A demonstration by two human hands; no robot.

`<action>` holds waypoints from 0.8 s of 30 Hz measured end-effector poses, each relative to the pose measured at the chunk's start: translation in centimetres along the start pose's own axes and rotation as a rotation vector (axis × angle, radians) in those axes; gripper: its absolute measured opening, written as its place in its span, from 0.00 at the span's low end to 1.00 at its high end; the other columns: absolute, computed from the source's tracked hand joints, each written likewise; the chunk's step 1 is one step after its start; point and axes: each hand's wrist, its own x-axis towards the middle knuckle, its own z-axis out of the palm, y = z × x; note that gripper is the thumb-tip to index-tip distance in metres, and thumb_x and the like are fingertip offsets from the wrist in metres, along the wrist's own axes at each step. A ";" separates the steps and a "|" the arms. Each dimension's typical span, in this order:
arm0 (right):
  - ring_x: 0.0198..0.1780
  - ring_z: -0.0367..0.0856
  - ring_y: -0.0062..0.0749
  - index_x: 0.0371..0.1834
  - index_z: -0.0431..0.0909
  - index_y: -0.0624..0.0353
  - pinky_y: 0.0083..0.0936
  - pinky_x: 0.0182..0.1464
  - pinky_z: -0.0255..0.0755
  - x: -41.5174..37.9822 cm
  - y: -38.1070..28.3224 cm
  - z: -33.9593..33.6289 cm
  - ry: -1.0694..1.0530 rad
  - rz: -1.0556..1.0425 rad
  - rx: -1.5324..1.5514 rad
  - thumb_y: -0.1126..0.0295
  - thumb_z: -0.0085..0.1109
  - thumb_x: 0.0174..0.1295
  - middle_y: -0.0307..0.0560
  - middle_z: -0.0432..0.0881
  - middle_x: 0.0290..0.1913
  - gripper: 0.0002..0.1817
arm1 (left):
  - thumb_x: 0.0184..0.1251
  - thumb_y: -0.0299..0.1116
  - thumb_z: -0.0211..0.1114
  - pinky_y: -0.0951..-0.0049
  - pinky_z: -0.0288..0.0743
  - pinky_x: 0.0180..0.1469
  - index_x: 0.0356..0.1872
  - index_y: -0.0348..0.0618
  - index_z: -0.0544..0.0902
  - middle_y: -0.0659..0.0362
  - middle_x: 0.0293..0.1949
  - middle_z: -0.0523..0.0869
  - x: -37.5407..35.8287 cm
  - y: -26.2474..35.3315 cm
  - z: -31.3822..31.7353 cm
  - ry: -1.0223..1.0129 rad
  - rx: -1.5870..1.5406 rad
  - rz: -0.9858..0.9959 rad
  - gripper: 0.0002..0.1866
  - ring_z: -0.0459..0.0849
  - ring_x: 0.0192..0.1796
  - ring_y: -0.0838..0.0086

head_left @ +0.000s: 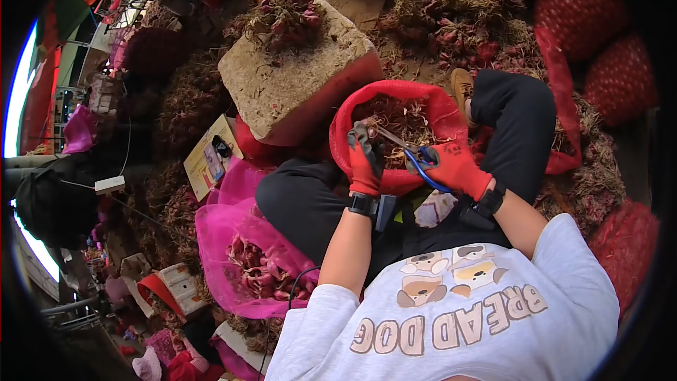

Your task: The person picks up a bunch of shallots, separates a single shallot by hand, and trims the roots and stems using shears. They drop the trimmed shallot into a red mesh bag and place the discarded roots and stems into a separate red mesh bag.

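My right hand (455, 168), in a red glove, is closed round the blue handles of a pair of scissors (425, 173). Their metal blades point up and left toward my left hand (365, 159). That hand wears a red and grey glove, and its fingers are pinched on what looks like a small shallot (372, 131), mostly hidden by the fingertips. Both hands are over the near rim of a red mesh bag (343, 116) between my legs. Dry stalks and root trimmings (403, 114) fill the bag's mouth.
A pink mesh bag (218, 240) of shallots stands by my knee. Ahead is a worn foam block (282, 77) with a shallot bunch (289, 17) on top. More shallot bunches (465, 25) and full red sacks (582, 7) lie ahead right. A card with a phone (211, 159) rests left.
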 end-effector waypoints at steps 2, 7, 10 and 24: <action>0.37 0.82 0.47 0.34 0.82 0.55 0.36 0.40 0.73 0.0 -0.1 0.0 0.013 0.011 -0.004 0.38 0.55 0.53 0.52 0.83 0.32 0.28 | 0.71 0.54 0.49 0.81 0.66 0.27 0.37 0.53 0.73 0.69 0.28 0.72 -0.5 0.9 0.7 -0.047 0.090 0.112 0.16 0.71 0.26 0.83; 0.35 0.82 0.43 0.34 0.79 0.56 0.34 0.38 0.72 0.1 -0.5 -0.6 -0.040 0.056 -0.191 0.44 0.60 0.53 0.52 0.82 0.31 0.24 | 0.71 0.40 0.54 0.77 0.68 0.30 0.39 0.47 0.72 0.64 0.31 0.72 -1.5 3.2 1.3 -0.136 -0.325 -0.336 0.08 0.72 0.30 0.79; 0.34 0.81 0.47 0.29 0.76 0.58 0.38 0.37 0.72 -0.2 -0.2 0.4 0.066 -0.072 -0.127 0.42 0.57 0.55 0.54 0.81 0.28 0.26 | 0.70 0.34 0.53 0.75 0.69 0.31 0.37 0.44 0.71 0.62 0.32 0.71 -2.0 3.1 2.0 -0.141 -0.229 -0.119 0.05 0.72 0.30 0.77; 0.38 0.82 0.48 0.36 0.81 0.57 0.39 0.42 0.73 1.3 5.1 2.9 -0.011 0.094 -0.134 0.44 0.55 0.57 0.57 0.82 0.33 0.24 | 0.70 0.42 0.55 0.81 0.64 0.33 0.43 0.48 0.71 0.68 0.25 0.67 -1.3 3.3 1.1 -0.225 -0.372 -0.231 0.10 0.66 0.27 0.83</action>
